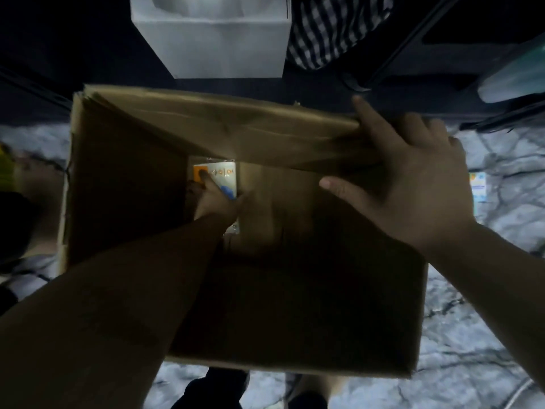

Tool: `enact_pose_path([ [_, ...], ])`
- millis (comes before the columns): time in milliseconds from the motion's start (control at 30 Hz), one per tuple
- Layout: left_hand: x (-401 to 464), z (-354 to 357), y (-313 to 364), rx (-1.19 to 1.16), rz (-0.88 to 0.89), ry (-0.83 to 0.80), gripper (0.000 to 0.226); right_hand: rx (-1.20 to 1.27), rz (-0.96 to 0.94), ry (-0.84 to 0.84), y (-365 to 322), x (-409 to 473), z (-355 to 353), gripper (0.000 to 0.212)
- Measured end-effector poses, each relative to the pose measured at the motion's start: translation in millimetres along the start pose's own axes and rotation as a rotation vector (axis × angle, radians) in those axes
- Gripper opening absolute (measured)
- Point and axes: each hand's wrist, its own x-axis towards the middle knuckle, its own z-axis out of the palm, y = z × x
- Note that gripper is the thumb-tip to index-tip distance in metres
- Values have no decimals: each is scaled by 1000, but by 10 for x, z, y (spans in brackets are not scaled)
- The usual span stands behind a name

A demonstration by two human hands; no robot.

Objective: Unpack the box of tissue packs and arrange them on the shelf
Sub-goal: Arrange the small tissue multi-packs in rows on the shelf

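A large brown cardboard box [124, 184] stands open on the floor below me. Deep inside it lies a white tissue pack [225, 177] with orange and blue print. My left hand [213, 200] reaches down into the box and grips that pack, a finger lying across its top. My right hand [413, 175] holds the far flap [236, 125] of the box at its right end, thumb under the flap and fingers spread over it. The inside of the box is dark and most of its floor is hidden.
A white box [212, 39] sits on a dark shelf beyond the cardboard box, next to a checked cloth [333, 28]. Another tissue pack [478, 190] lies on the marbled floor at the right. My shoes [218, 388] show at the bottom edge.
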Motion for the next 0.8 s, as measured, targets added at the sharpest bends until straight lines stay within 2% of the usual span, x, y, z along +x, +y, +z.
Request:
enact_pose_path([
  [67,38,139,-31,46,3,65,131,-2,16,0,-6,-4,14,94],
  [133,22,168,-49,75,15,161,115,0,28,9,-12,-2,25,94],
  [233,-117,64,-10,18,66,82,112,-9,24,10,-25,9,22,94],
  [333,-428,-140,66,-40,100,72,111,-67,28,-41,-37,18,-3,96],
  [467,-1003,-624,188,-82,156,78,108,-120,41,-136,-110,10,-112,101],
  [667,-1938,-1618,424,-239,101,151,99,-38,70,-438,-175,-10,-580,103],
  [800,-2569,-2325,531,-272,175,202,105,195,216,-353,-500,-234,-1283,95],
])
